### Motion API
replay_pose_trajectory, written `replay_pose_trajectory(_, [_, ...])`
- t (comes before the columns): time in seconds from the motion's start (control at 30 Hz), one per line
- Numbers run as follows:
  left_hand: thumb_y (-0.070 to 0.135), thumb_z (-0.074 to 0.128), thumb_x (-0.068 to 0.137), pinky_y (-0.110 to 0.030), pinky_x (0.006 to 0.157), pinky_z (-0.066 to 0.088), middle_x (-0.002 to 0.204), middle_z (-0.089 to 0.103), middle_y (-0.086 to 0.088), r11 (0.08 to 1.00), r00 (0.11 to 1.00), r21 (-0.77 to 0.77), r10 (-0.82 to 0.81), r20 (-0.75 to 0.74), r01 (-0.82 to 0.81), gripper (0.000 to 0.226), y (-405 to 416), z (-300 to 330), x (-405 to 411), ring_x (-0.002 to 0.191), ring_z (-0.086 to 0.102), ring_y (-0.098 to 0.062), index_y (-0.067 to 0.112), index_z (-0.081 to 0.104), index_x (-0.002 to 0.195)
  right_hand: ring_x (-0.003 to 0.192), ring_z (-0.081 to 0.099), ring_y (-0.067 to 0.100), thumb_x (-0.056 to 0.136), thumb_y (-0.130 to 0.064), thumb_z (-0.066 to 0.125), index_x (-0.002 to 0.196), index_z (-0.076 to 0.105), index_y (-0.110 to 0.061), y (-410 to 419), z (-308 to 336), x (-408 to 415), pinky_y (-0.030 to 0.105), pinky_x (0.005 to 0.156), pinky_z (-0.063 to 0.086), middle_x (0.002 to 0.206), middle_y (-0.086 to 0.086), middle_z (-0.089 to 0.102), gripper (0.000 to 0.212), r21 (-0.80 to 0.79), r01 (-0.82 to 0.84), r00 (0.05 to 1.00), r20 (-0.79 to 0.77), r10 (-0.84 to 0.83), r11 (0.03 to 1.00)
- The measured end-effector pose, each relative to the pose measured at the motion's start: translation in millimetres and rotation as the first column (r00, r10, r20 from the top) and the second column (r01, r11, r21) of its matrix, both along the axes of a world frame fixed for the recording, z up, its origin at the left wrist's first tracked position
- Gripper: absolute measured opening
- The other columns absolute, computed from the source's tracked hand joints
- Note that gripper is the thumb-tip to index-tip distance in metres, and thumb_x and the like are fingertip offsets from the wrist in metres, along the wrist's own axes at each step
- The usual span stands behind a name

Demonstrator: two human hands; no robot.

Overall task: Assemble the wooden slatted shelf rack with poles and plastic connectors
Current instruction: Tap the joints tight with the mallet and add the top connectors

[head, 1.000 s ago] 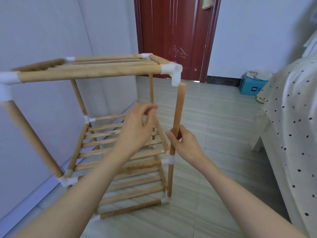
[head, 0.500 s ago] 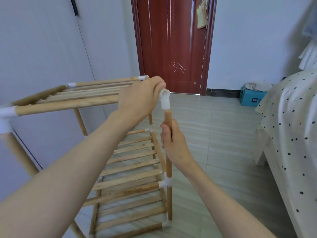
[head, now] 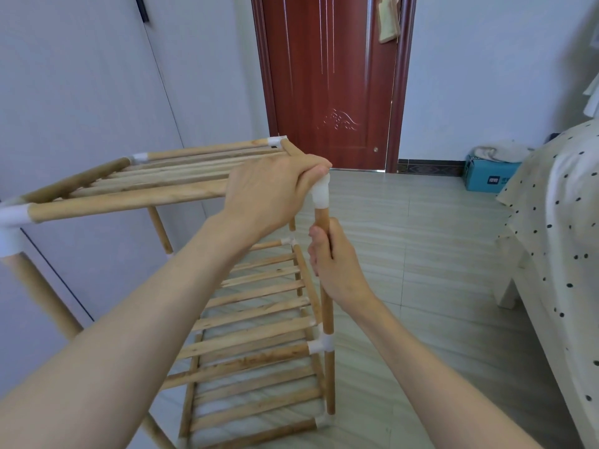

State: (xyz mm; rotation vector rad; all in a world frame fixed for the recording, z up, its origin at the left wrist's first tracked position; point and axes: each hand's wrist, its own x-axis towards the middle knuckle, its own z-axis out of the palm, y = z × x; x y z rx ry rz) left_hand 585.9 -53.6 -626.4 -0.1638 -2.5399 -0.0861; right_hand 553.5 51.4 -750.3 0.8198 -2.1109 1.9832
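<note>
Pole meets corner connector

My left hand (head: 272, 192) curls over the near right corner of the rack's top shelf (head: 129, 197), fingers wrapped around the white plastic connector (head: 321, 194). My right hand (head: 330, 260) grips the upright wooden pole (head: 327, 322) just below it, thumb up along the wood. The pole's top end sits in the connector's downward socket. The rack stands on the tiled floor (head: 421, 254) beside the wall, two slatted shelves below.
</note>
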Motion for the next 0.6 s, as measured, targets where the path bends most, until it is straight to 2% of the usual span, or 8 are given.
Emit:
replay_pose_trajectory(0.1, [0.047,0.026,0.099,-0.035,0.069,0.05,0.111,0.066,0.013,0.999,0.999,-0.028,-0.019,-0.037,0.018,0.036,-1,-6,2,0.099,0.062,-0.014,0.047,0.052,0.125,0.051,0.031,0.012,0.099,-0.03,0.036,0.08,0.041,-0.024,0,1,1,0.037,0.052,0.031,0.058,-0.01,0.036,0.02,-0.002,-0.009,1.0,0.005,0.009,1.0])
replay_pose_trajectory(0.17, [0.046,0.027,0.099,-0.03,0.063,0.044,0.114,0.066,0.014,0.996,0.995,-0.094,-0.02,-0.097,0.011,0.037,-3,-12,4,0.099,0.062,-0.014,0.045,0.053,0.126,0.051,0.032,0.011,0.099,-0.029,0.036,0.08,0.041,-0.024,-1,2,1,0.037,0.052,0.032,0.058,-0.01,0.038,0.02,0.017,-0.005,1.0,0.0,0.005,1.0])
replay_pose_trajectory(0.23, [0.043,0.031,0.1,-0.027,0.064,0.037,0.114,0.066,0.012,0.986,0.987,-0.164,-0.036,-0.156,0.01,0.036,-1,-21,9,0.098,0.064,-0.015,0.039,0.056,0.126,0.05,0.032,0.01,0.099,-0.028,0.036,0.08,0.041,-0.023,0,1,2,0.036,0.052,0.031,0.057,-0.011,0.038,0.02,0.031,-0.003,1.0,-0.007,0.003,1.0])
replay_pose_trajectory(0.37, [0.034,0.039,0.099,-0.033,0.07,0.037,0.095,0.071,0.001,0.98,0.969,-0.197,-0.073,-0.235,0.026,0.033,5,-34,14,0.088,0.066,-0.023,0.025,0.064,0.12,0.054,0.038,0.014,0.099,-0.029,0.034,0.087,0.043,-0.015,3,7,5,0.043,0.056,0.037,0.06,-0.006,0.042,0.02,0.101,0.022,1.0,0.003,-0.022,0.995])
replay_pose_trajectory(0.43, [0.034,0.033,0.102,-0.035,0.077,0.035,0.107,0.067,0.0,0.976,0.986,-0.215,-0.011,-0.168,-0.026,0.038,6,-30,13,0.098,0.062,-0.023,0.026,0.053,0.133,0.061,0.043,0.018,0.1,-0.028,0.033,0.089,0.044,-0.015,6,17,10,0.045,0.063,0.043,0.067,0.0,0.045,0.021,0.147,0.002,0.998,0.054,-0.01,0.989])
replay_pose_trajectory(0.53, [0.031,0.025,0.102,-0.034,0.084,0.032,0.124,0.057,-0.003,0.949,0.996,-0.314,0.004,-0.09,-0.032,0.047,6,-31,16,0.111,0.053,-0.023,0.021,0.026,0.148,0.072,0.051,0.016,0.1,-0.027,0.038,0.09,0.048,-0.017,18,31,15,0.041,0.076,0.048,0.079,0.0,0.053,0.017,0.167,-0.045,0.994,0.107,0.028,0.985])
replay_pose_trajectory(0.6, [0.031,0.025,0.101,-0.034,0.088,0.031,0.127,0.054,-0.004,0.952,0.997,-0.305,-0.003,-0.077,-0.021,0.049,0,-34,26,0.113,0.05,-0.024,0.017,0.025,0.148,0.085,0.058,0.016,0.098,-0.03,0.042,0.109,0.052,-0.015,26,37,17,0.04,0.085,0.051,0.091,-0.001,0.056,0.02,0.115,-0.015,0.995,0.096,0.004,0.993])
